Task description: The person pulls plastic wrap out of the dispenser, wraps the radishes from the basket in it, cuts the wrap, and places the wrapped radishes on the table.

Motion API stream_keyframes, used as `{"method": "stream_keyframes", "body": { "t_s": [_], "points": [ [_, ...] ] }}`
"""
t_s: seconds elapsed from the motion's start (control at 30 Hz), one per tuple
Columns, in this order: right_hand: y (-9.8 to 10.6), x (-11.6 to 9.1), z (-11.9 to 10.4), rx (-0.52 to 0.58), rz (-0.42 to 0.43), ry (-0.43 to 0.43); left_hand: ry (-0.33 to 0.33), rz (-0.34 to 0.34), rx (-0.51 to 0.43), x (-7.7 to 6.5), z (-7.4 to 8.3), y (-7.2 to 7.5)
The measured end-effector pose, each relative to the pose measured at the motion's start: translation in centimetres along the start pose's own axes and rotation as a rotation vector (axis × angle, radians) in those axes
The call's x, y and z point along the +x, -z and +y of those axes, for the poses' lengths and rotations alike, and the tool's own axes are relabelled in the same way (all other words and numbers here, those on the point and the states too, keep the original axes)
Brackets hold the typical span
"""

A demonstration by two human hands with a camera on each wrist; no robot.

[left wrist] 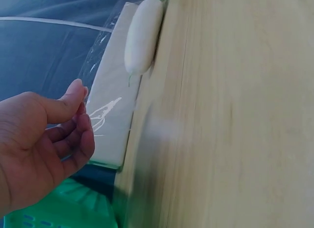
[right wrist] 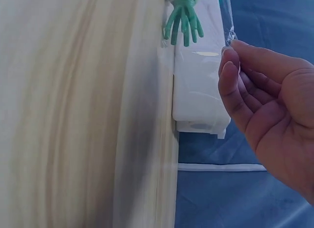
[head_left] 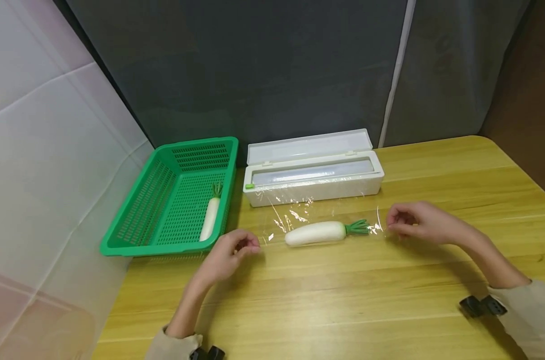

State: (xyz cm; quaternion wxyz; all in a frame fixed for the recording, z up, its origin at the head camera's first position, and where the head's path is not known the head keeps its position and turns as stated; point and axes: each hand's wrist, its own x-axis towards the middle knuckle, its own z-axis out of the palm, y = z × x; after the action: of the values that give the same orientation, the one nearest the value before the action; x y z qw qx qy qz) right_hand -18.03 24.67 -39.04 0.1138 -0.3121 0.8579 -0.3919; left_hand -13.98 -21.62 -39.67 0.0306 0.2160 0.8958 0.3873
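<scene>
A sheet of clear cling film (head_left: pixel 297 216) stretches between my two hands, its glare showing in front of a white dispenser box. At its left edge my left hand (head_left: pixel 227 254) pinches the film between thumb and fingertips. The right edge is pinched by my right hand (head_left: pixel 425 222), with thumb and forefinger meeting on a crinkled bit of film (right wrist: pixel 230 36). Between the hands, a white radish (head_left: pixel 316 233) with green stalks lies sideways on the table, and the film overlaps it in the head view. The left wrist view shows the radish (left wrist: pixel 143 36) beyond my left fingertips.
The white cling film dispenser (head_left: pixel 315 191) stands at the back with its lid (head_left: pixel 308 146) raised and a roll inside. To the left, a green plastic basket (head_left: pixel 164 250) holds another white radish (head_left: pixel 210 218). A dark curtain (head_left: pixel 277 70) hangs behind the wooden table (head_left: pixel 322 300).
</scene>
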Motion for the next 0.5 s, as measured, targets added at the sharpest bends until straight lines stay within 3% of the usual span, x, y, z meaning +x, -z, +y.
{"method": "stream_keyframes", "body": {
  "t_s": [0.23,0.5],
  "points": [
    [0.2,0.5,-0.1,0.009,0.04,-0.004,-0.019,0.067,0.023,0.7,-0.2,-0.1],
    [0.3,0.8,0.3,0.008,0.079,-0.053,0.027,0.115,-0.009,1.6,0.4,-0.3]
  ]
}}
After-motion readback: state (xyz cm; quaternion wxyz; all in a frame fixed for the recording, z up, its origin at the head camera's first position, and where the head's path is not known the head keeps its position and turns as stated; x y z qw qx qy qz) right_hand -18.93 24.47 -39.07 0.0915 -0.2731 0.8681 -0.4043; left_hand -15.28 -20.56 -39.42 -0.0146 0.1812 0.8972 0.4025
